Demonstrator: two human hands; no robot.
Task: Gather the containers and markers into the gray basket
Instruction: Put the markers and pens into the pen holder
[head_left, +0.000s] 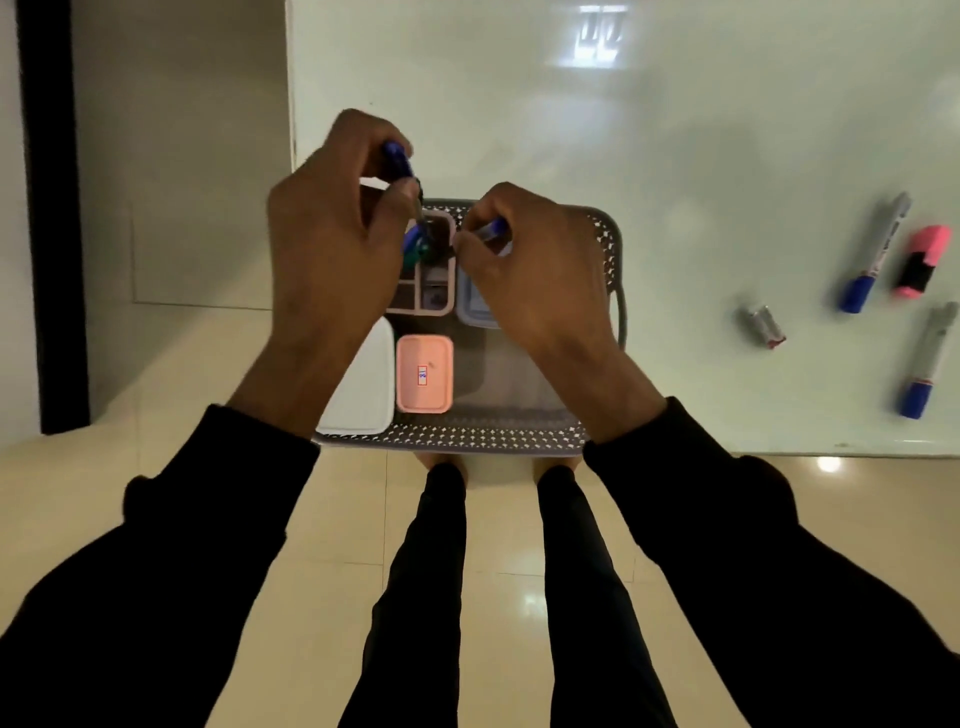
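Both hands work above the gray basket (519, 434), which sits at the near edge of a white table (675, 130). The left hand (332, 244) has its fingers curled round a bundle of markers (399, 158); a blue cap shows above the fist, and blue and green ends show below it, over an open pink divided box (434, 296) at the back of the basket. The right hand (530, 270) pinches a blue-tipped marker (491, 228) between thumb and fingertips, just beside the left hand's bundle.

Inside the basket, a white container (363, 384) lies at the near left, a closed pink container (424, 373) just beside it, and a blue-gray container (475, 309) lies partly hidden under the right hand.

On the table, well apart to the right of the basket, lie a blue-capped marker (875, 254), a pink highlighter (919, 262) near it, a second blue-capped marker (927, 364) nearer the table edge, and a small silver object (762, 326) whose kind cannot be told. Black sleeves (779, 545) cover both forearms.
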